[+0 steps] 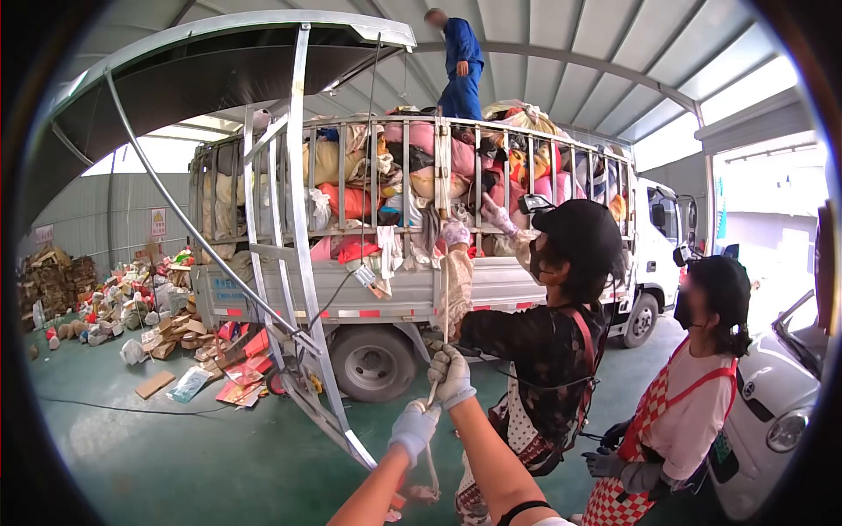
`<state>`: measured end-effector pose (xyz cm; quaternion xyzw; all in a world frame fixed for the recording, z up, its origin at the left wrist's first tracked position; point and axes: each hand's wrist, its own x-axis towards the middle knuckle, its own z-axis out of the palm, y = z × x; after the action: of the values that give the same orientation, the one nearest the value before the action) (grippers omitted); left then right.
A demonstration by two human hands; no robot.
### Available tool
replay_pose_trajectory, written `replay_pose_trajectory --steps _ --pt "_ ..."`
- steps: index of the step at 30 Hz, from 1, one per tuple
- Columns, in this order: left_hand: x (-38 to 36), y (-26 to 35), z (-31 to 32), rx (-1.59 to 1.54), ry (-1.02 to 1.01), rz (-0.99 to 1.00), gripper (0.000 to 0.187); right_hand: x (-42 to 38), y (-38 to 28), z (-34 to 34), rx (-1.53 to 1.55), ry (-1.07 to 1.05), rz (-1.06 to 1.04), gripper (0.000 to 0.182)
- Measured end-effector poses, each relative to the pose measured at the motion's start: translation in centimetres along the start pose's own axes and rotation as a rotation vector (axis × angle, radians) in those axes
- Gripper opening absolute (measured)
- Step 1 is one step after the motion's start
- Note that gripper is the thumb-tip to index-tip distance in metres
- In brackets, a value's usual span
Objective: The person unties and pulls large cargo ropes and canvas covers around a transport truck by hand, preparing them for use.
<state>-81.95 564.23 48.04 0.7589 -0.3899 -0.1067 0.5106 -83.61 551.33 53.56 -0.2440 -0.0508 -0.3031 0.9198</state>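
"Rope (446,307) in front of us, wasn't it, in the head view? How did we have it?"

"With both grips closed round it: our right hand (453,377) above, our left hand (414,431) just below, both in pale gloves. It rose from them towards the slatted side of the loaded truck (513,282), near a co-worker's raised glove (454,232), and its loose end hung under our fists."

"Heavy, did we reckon?"

"Light enough, we judged, and soft, bending easily but firm once drawn straight. Nothing fragile there, though smooth glove fabric might have let it slip. Two fists round the upright stretch looked the surest hold, clear of the dangling tail."

"And its looks?"

"Off-white and fairly slim. It was nearly straight above our hands and slack and curling beneath, over the green floor (289,456). We couldn't make out the weave."
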Motion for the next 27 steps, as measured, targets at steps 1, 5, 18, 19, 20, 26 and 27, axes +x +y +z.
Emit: replay_pose_trajectory --steps 1,5,18,19,20,26,27 --pt "0.0 0.1 0.1 -0.022 0.006 -0.006 0.033 0.0 -0.1 0.0 0.007 0.006 0.001 0.012" --pt "1.0 -0.3 1.5 -0.09 0.063 0.182 0.024 -0.4 -1.3 0.0 0.014 0.015 -0.01 0.012" --pt "1.5 -1.0 4.1 -0.046 0.1 0.243 0.02 1.8 -1.7 -4.2 -0.086 0.098 0.008 0.012" --pt "1.2 -1.1 4.0 0.054 0.141 0.265 0.02 1.5 -1.3 -4.4 -0.151 0.146 -0.028 0.013" --pt "1.0 -1.2 3.9 0.155 0.181 0.289 0.021 1.2 -1.2 -4.7 -0.162 0.139 -0.046 0.014" --pt "1.1 -2.2 3.7 0.178 0.057 0.143 0.024 1.1 -0.2 -5.4 -0.227 0.128 -0.067 0.013" --pt "1.1 -2.5 3.7 0.199 0.075 0.152 0.025 1.2 0.1 -5.4 -0.25 0.138 -0.067 0.013"
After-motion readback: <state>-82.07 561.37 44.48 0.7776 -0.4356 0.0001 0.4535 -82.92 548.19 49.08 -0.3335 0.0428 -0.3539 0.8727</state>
